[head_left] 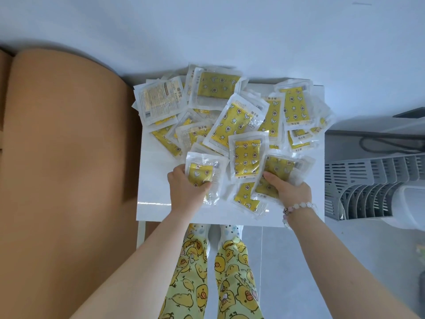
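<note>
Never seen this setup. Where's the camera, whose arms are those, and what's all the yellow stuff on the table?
No robot here: one wide-angle camera worn on a person's head looks down at their own bare arms. A small white table carries a loose pile of packets, clear plastic with yellow patterned pads inside. The left hand grips the near-left packet; the right hand, a bead bracelet on its wrist, grips the near-right packet. Below the table edge are the person's chick-print trousers.
</note>
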Motion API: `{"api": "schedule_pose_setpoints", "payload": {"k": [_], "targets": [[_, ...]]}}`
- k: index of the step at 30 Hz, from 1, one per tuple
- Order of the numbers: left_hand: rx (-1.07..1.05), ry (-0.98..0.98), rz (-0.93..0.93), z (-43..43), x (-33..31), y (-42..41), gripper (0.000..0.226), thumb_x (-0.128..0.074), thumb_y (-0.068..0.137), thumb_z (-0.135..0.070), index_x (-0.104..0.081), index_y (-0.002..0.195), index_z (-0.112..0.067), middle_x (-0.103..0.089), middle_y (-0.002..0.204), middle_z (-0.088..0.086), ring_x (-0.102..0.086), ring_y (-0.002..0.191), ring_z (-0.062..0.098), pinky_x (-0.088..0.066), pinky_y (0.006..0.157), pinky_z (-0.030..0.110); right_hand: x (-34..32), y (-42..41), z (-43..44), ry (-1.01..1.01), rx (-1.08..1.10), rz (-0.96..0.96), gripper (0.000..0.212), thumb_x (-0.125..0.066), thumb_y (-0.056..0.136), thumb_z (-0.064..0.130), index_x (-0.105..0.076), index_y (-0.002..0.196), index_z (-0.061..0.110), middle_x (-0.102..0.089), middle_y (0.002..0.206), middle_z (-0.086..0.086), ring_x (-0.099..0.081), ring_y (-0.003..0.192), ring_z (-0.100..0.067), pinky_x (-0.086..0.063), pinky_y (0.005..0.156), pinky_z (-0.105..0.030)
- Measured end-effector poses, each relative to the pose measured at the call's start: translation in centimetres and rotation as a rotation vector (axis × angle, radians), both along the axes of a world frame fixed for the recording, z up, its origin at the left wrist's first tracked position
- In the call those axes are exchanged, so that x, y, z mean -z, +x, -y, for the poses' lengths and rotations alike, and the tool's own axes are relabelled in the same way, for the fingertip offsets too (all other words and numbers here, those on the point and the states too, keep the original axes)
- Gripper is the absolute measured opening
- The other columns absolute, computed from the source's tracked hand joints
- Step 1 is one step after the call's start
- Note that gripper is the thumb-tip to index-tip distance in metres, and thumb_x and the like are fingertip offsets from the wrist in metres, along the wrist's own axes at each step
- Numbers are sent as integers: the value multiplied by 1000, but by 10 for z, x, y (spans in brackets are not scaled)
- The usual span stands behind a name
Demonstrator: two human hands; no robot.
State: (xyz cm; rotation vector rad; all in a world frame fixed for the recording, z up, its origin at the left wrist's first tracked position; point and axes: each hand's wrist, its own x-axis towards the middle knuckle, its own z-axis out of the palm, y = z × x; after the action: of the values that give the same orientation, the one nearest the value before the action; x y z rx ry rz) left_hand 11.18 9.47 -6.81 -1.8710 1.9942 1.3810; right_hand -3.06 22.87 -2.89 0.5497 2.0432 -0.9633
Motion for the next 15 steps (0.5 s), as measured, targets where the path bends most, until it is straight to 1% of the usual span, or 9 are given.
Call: {"api": "schedule_pose_setpoints", "payload": {"k": [2, 3, 4, 6, 10, 13, 15], "targets": [[25, -41, 75, 1, 4, -2, 65, -78, 73, -18, -41, 126, -6, -41, 123, 9, -40, 95, 11, -38, 74, 20, 1, 0, -4, -30, 41, 12, 26, -79, 73, 27, -62, 86, 14, -60, 72, 2, -54, 66, -13, -41, 55, -23], [39, -66, 112, 2, 6, -2, 65, -79, 73, -20, -42, 125, -6, -43, 123, 9, -45, 97, 14, -40, 77, 23, 1, 1, -8, -31, 53, 23, 27, -79, 73, 26, -62, 90, 14, -61, 73, 3, -54, 67, -13, -40, 55, -23], [63, -97, 145, 2, 7, -3, 64, -79, 72, -22, -43, 122, -6, -46, 121, 9, -48, 103, 19, -42, 81, 28, 1, 1, -11, -27, 65, 30, 27, -79, 74, 25, -61, 90, 14, -60, 73, 3, -54, 66, -12, -39, 55, -23], [118, -158, 228, 1, 7, -6, 59, -78, 73, -28, -46, 117, -7, -52, 116, 8, -48, 110, 25, -43, 84, 33, 2, 0, -18, -5, 83, 30, 27, -78, 75, 26, -60, 91, 13, -58, 73, 3, -51, 65, -11, -36, 53, -23], [241, -265, 403, 0, 0, -9, 50, -73, 74, -41, -51, 107, -12, -58, 106, 3, -47, 108, 24, -40, 83, 35, 6, -2, -24, 32, 97, 16, 34, -79, 73, 29, -60, 96, 14, -60, 82, -2, -54, 76, -21, -37, 54, -23], [284, -303, 398, -4, -3, -8, 40, -70, 76, -43, -54, 97, -14, -57, 97, 1, -49, 104, 24, -37, 82, 34, 7, -2, -23, 42, 84, 27, 32, -79, 72, 30, -60, 91, 14, -59, 75, 1, -52, 68, -16, -36, 52, -25], [253, -260, 303, -6, -4, -5, 32, -70, 77, -37, -51, 87, -14, -51, 89, 0, -52, 95, 24, -39, 75, 32, 6, -2, -20, 51, 63, 37, 32, -80, 72, 31, -59, 88, 13, -58, 74, 0, -51, 64, -14, -37, 50, -25]]}}
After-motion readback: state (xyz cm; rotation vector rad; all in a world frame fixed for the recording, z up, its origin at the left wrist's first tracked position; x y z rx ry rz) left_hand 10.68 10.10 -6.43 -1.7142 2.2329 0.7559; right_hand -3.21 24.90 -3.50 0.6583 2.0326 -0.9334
